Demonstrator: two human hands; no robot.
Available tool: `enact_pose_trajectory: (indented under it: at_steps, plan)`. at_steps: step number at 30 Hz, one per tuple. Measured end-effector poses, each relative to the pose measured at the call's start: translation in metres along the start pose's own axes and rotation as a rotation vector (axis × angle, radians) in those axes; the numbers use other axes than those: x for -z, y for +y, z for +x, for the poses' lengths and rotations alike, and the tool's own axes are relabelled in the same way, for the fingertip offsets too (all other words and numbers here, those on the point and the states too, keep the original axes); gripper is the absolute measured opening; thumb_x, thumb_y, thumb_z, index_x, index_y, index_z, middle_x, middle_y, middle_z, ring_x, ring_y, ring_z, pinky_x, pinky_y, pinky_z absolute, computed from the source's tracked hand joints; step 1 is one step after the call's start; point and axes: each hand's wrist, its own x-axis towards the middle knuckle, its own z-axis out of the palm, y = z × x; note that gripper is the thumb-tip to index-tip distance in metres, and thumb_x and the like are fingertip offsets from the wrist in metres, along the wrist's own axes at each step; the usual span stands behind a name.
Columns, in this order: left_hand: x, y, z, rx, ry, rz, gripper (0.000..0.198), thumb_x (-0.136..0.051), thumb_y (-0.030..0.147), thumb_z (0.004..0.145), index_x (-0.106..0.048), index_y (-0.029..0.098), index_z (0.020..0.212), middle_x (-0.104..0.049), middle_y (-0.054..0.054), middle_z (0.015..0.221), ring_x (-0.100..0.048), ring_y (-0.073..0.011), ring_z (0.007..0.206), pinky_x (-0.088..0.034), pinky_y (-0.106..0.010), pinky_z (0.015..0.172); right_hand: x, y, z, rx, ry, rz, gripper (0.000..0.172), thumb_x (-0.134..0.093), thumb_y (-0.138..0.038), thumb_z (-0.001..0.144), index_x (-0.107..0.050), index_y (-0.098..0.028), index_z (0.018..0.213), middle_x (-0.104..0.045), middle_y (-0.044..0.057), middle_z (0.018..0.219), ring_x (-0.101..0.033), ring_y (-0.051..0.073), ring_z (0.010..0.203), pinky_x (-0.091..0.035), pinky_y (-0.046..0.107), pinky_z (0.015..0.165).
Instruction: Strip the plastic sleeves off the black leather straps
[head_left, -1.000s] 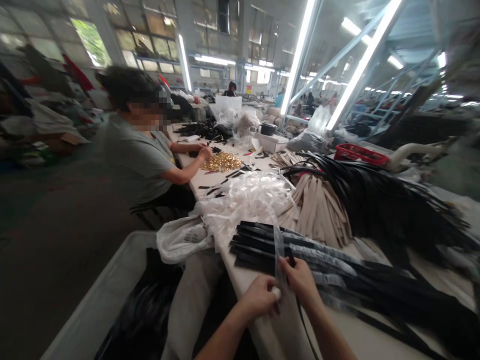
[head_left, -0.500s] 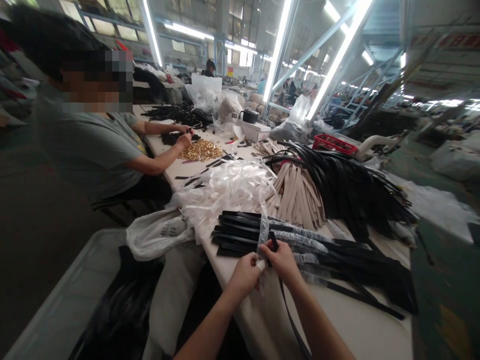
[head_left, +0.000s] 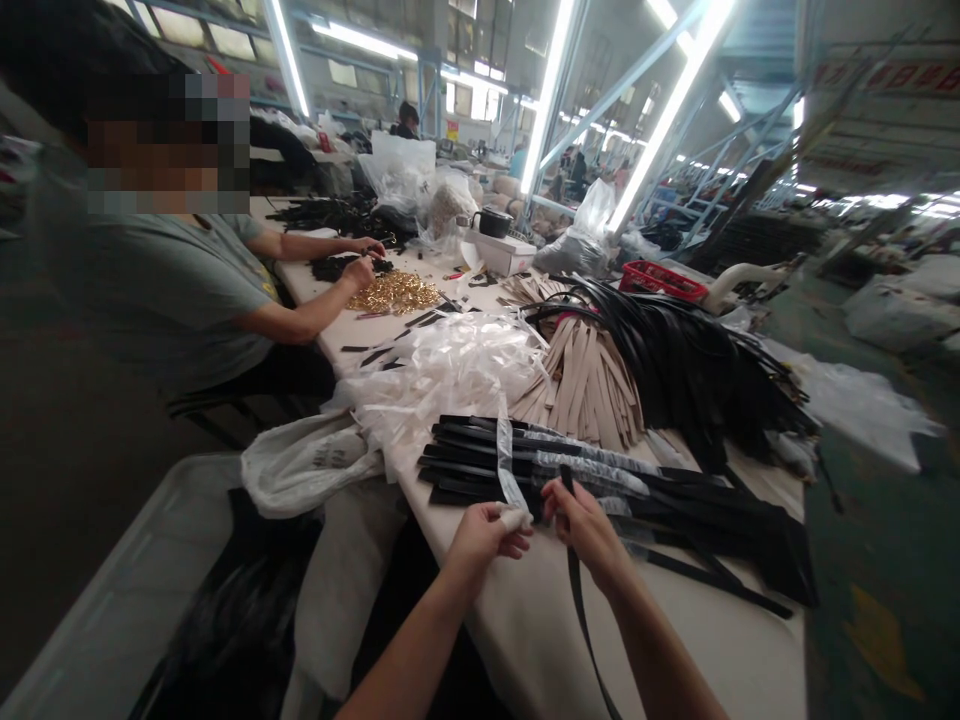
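My left hand (head_left: 491,532) pinches the end of a translucent plastic strip (head_left: 505,450), which runs back over the black straps to a white heap. A pale covering shows around a finger of that hand. My right hand (head_left: 581,520) is closed on a narrow black strap (head_left: 576,590); its short end sticks up above the fingers and its long part hangs down past the table edge. Just beyond both hands lies a row of black straps (head_left: 465,462), several of them partly wrapped in clear plastic (head_left: 585,475).
A pile of white plastic strips (head_left: 450,365) sits beyond the straps, beside beige strips (head_left: 592,385) and a large black strap bundle (head_left: 690,370). At left, a co-worker (head_left: 172,270) handles small parts near gold-coloured pieces (head_left: 397,292). A grey bin (head_left: 97,600) stands below the table.
My hands have moved apart. The left has drawn the plastic strip's end away from the black strap, and the right keeps hold of the strap. The view has shifted slightly.
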Motion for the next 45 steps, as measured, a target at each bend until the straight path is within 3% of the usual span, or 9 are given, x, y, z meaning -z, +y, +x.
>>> enact_pose_trajectory:
  at_steps: [5, 7, 10, 13, 19, 26, 30, 33, 45]
  plan:
    - [-0.003, -0.002, 0.004, -0.03, 0.03, -0.102, 0.039, -0.073, 0.047, 0.077, -0.073, 0.011, 0.091, -0.076, -0.015, 0.09, -0.07, -0.0184, 0.072, -0.052, -0.026, 0.064, -0.01, 0.016, -0.052, -0.195, -0.215, 0.189, 0.053, -0.041, -0.069, 0.089, -0.057, -0.019, 0.097, -0.056, -0.005, 0.056, -0.038, 0.008, 0.03, -0.019, 0.021, 0.032]
    - [-0.005, -0.001, 0.003, -0.043, 0.008, -0.112, 0.038, -0.072, 0.046, 0.079, -0.074, 0.01, 0.092, -0.076, -0.016, 0.093, -0.071, -0.0206, 0.077, -0.053, -0.028, 0.068, -0.016, 0.02, -0.054, -0.199, -0.139, 0.179, 0.051, -0.047, -0.068, 0.087, -0.057, -0.019, 0.099, -0.055, -0.006, 0.057, -0.038, 0.008, 0.031, -0.022, 0.021, 0.032]
    - [-0.008, 0.0, 0.001, -0.078, -0.046, -0.093, 0.036, -0.071, 0.042, 0.08, -0.075, 0.01, 0.096, -0.076, -0.016, 0.096, -0.071, -0.0234, 0.083, -0.054, -0.032, 0.072, -0.02, 0.019, -0.043, -0.072, 0.068, 0.01, 0.045, -0.057, -0.062, 0.084, -0.064, -0.017, 0.086, -0.058, -0.002, 0.057, -0.051, 0.013, 0.045, -0.037, 0.024, 0.044]
    - [-0.01, 0.001, -0.001, -0.095, -0.064, -0.103, 0.034, -0.072, 0.039, 0.077, -0.075, 0.01, 0.094, -0.076, -0.015, 0.093, -0.07, -0.0235, 0.077, -0.055, -0.036, 0.072, -0.021, 0.015, -0.032, -0.017, 0.139, -0.047, 0.041, -0.061, -0.055, 0.083, -0.069, -0.016, 0.079, -0.063, 0.002, 0.059, -0.058, 0.018, 0.058, -0.043, 0.027, 0.055]
    - [-0.011, 0.003, -0.001, -0.025, -0.042, -0.123, 0.038, -0.07, 0.047, 0.078, -0.073, 0.01, 0.084, -0.075, -0.015, 0.085, -0.07, -0.0237, 0.074, -0.056, -0.035, 0.067, -0.021, 0.014, -0.032, 0.007, 0.127, -0.039, 0.038, -0.066, -0.053, 0.081, -0.072, -0.015, 0.076, -0.067, 0.005, 0.062, -0.059, 0.019, 0.06, -0.043, 0.029, 0.06]
    - [-0.008, 0.004, 0.0, 0.025, -0.034, -0.061, 0.023, -0.075, 0.029, 0.069, -0.075, 0.008, 0.079, -0.074, -0.014, 0.079, -0.07, -0.0226, 0.07, -0.054, -0.03, 0.061, -0.013, 0.018, -0.035, -0.018, 0.084, 0.044, 0.037, -0.068, -0.052, 0.081, -0.069, -0.015, 0.08, -0.064, 0.002, 0.062, -0.054, 0.015, 0.057, -0.04, 0.026, 0.055]
    - [-0.012, 0.004, 0.002, 0.025, -0.003, -0.119, 0.023, -0.069, 0.026, 0.073, -0.076, 0.009, 0.086, -0.075, -0.013, 0.082, -0.071, -0.0214, 0.074, -0.056, -0.03, 0.066, -0.012, 0.023, -0.05, -0.038, -0.034, 0.171, 0.038, -0.055, -0.051, 0.09, -0.065, -0.016, 0.099, -0.063, 0.001, 0.074, -0.048, 0.01, 0.052, -0.037, 0.023, 0.049]
    - [-0.017, 0.004, 0.004, 0.022, 0.039, -0.166, 0.021, -0.072, 0.026, 0.073, -0.076, 0.01, 0.087, -0.075, -0.012, 0.084, -0.069, -0.0186, 0.072, -0.056, -0.03, 0.069, -0.015, 0.029, -0.062, -0.039, -0.118, 0.233, 0.044, -0.046, -0.054, 0.094, -0.065, -0.014, 0.095, -0.064, 0.004, 0.074, -0.054, 0.012, 0.055, -0.042, 0.024, 0.053]
    - [-0.029, 0.009, 0.007, -0.002, 0.083, -0.206, 0.025, -0.074, 0.031, 0.078, -0.075, 0.01, 0.091, -0.077, -0.016, 0.092, -0.071, -0.0213, 0.078, -0.055, -0.03, 0.072, -0.032, 0.031, -0.072, -0.1, -0.018, 0.027, 0.052, -0.038, -0.059, 0.095, -0.064, -0.013, 0.098, -0.067, 0.003, 0.062, -0.054, 0.011, 0.038, -0.036, 0.021, 0.038]
